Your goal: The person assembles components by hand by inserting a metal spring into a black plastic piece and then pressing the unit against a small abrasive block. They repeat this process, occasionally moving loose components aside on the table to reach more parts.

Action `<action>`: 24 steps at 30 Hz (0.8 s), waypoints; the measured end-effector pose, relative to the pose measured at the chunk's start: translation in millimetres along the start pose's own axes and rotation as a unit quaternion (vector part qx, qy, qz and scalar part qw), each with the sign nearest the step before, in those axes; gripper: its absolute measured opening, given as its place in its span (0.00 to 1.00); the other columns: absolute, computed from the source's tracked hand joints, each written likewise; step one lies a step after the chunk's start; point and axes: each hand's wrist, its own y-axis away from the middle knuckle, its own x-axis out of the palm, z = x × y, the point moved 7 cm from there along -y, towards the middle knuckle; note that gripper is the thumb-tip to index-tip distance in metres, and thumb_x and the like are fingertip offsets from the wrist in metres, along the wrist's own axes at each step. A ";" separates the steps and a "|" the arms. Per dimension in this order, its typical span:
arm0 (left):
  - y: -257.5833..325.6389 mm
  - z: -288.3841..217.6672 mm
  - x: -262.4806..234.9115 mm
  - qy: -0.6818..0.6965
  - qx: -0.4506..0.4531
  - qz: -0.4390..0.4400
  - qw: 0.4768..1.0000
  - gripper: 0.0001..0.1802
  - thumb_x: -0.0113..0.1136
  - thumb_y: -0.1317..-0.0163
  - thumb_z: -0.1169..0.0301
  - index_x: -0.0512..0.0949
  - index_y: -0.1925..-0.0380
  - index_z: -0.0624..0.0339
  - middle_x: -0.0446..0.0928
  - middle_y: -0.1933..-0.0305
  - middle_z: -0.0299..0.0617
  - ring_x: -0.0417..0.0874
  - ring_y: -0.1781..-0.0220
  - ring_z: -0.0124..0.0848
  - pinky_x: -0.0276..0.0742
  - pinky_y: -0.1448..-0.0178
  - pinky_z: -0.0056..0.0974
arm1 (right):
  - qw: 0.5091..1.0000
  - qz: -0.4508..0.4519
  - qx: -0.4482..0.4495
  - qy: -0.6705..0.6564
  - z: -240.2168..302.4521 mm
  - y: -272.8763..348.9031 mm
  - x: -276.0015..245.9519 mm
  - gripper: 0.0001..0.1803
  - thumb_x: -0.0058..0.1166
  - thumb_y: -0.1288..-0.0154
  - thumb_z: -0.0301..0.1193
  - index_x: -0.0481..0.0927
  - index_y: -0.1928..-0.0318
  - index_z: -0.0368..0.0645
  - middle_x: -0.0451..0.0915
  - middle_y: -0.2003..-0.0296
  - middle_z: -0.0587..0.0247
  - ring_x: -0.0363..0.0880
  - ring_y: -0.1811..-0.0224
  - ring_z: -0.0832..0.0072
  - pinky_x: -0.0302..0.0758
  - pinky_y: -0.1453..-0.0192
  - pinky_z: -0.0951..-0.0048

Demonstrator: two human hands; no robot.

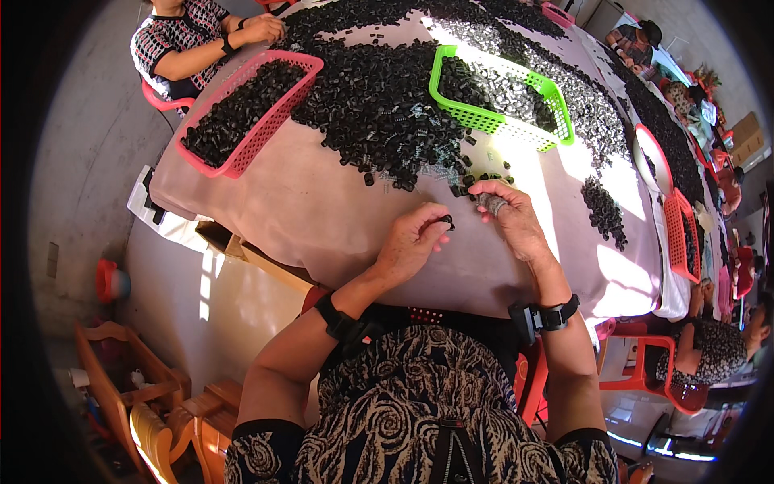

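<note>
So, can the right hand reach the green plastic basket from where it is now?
Probably yes: the right hand lies just below the green plastic basket, with only loose small black parts between them.

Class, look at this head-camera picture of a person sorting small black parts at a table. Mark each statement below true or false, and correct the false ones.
1. The left hand pinches a small black part. True.
2. The green basket stands left of the pink basket. False: it stands to its right.
3. The right hand rests on the chair. False: it is over the table cloth, fingers curled at the black parts.
4. Both wrists wear black bands. True.
5. The pink basket is empty. False: it holds black parts.
</note>
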 end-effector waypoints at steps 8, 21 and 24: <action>-0.1 -0.9 0.9 -0.003 0.005 -0.004 1.000 0.10 0.53 0.33 0.76 0.73 0.53 0.65 0.76 0.65 0.36 0.78 0.68 0.21 0.74 0.65 0.26 | 1.000 -0.016 -0.011 0.010 -15.5 -5.4 2.3 0.14 0.44 0.42 0.14 0.80 0.59 0.40 0.78 0.69 0.67 0.75 0.69 0.78 0.73 0.63 0.76; -0.4 -2.1 1.6 0.004 0.001 0.001 1.000 0.09 0.52 0.33 0.76 0.74 0.54 0.64 0.76 0.66 0.36 0.77 0.69 0.21 0.74 0.65 0.26 | 0.945 -0.077 -0.171 0.269 13.3 5.8 -7.3 0.14 0.52 0.49 0.14 0.80 0.61 0.39 0.79 0.67 0.53 0.79 0.66 0.58 0.75 0.60 0.67; -0.5 -1.6 1.9 -0.001 0.006 0.001 1.000 0.09 0.52 0.33 0.76 0.74 0.54 0.64 0.76 0.66 0.35 0.78 0.69 0.21 0.74 0.65 0.26 | 0.926 -0.051 -0.143 0.345 9.5 2.9 -3.9 0.17 0.49 0.50 0.11 0.79 0.60 0.36 0.80 0.67 0.56 0.80 0.64 0.67 0.75 0.56 0.73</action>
